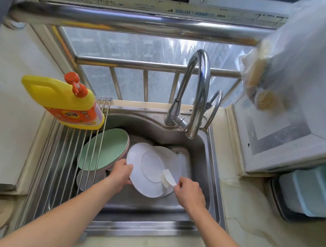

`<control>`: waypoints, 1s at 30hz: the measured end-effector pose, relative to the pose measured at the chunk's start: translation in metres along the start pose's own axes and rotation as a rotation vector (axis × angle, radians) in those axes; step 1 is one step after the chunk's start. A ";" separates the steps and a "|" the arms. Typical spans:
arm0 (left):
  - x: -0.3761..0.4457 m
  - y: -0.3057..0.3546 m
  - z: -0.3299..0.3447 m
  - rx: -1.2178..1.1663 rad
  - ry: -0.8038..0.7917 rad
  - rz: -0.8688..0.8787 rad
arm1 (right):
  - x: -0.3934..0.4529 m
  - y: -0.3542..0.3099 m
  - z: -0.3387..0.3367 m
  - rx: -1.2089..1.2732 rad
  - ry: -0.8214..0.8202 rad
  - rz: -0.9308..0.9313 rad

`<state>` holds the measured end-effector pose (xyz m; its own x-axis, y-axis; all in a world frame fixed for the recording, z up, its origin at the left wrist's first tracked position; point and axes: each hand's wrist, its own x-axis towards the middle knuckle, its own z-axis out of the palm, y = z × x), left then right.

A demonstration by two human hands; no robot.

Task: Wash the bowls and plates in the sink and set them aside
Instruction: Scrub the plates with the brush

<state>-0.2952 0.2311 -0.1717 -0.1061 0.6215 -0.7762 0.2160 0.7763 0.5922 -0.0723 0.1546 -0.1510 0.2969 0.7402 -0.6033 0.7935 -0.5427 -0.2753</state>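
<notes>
1. Currently: scrubbing step in hand. Left hand (121, 173) grips the left rim of a white plate (148, 174), thumb on the upper face, fingers curled under the edge. The plate is tilted, held just above the floor of the sink (205, 148).
2. Right hand (188, 190) pinches the handle of a white dish brush (167, 179); the bristles touch the plate's face toward its lower right side.
3. A second white plate (170, 154) lies directly behind the held one, overlapping it. Whether the two touch, cannot tell.
4. Handling, judged: the plate looks stiff, light, and probably slick when wet. If ceramic it chips against steel; material cannot be told. The rim is the sensible hold, thumb above and fingers below, as now.
5. Plate relative to the grips: the left hand holds the near-left edge, and most of the plate spreads away to the right of it; the right hand sits just off the opposite, lower right edge. Brush pressure lands far from the holding hand, so the plate may pivot; a firm rim grip is needed.
6. Other items: a green plate (105, 149) leans in the sink's left side under a wire drying rack (62, 153); a yellow soap bottle (64, 101) stands on the rack; the tap (197, 90) shows no visible water.
7. Progress, judged: early, several dishes are not yet set aside.
</notes>
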 end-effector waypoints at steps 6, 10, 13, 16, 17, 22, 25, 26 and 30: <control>-0.018 0.014 -0.012 0.777 -0.054 0.578 | 0.004 -0.013 0.005 0.089 0.114 0.223; -0.032 0.020 -0.022 1.220 -0.140 0.813 | 0.009 -0.017 -0.008 0.156 0.187 0.288; -0.036 0.017 -0.034 1.496 -0.285 0.895 | 0.014 -0.019 -0.010 0.168 0.159 0.234; -0.037 0.008 -0.039 1.674 -0.421 0.930 | 0.015 -0.027 -0.007 0.161 0.103 0.170; -0.035 0.002 -0.039 1.737 -0.421 0.936 | 0.015 -0.030 -0.003 0.146 0.082 0.146; -0.024 -0.043 -0.040 1.897 -0.315 0.764 | 0.016 -0.038 0.021 0.071 -0.017 0.068; -0.015 -0.062 -0.038 1.865 -0.194 0.635 | 0.019 -0.033 0.041 0.055 -0.072 0.045; -0.012 -0.067 -0.035 1.859 -0.160 0.608 | 0.020 -0.031 0.047 0.048 -0.093 0.036; 0.000 -0.082 -0.024 1.815 -0.072 0.494 | 0.024 -0.025 0.063 -0.017 -0.106 -0.006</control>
<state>-0.3363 0.1698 -0.2153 0.3037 0.6827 -0.6646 0.8439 -0.5165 -0.1450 -0.1184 0.1607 -0.2054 0.2348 0.6965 -0.6780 0.8042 -0.5310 -0.2669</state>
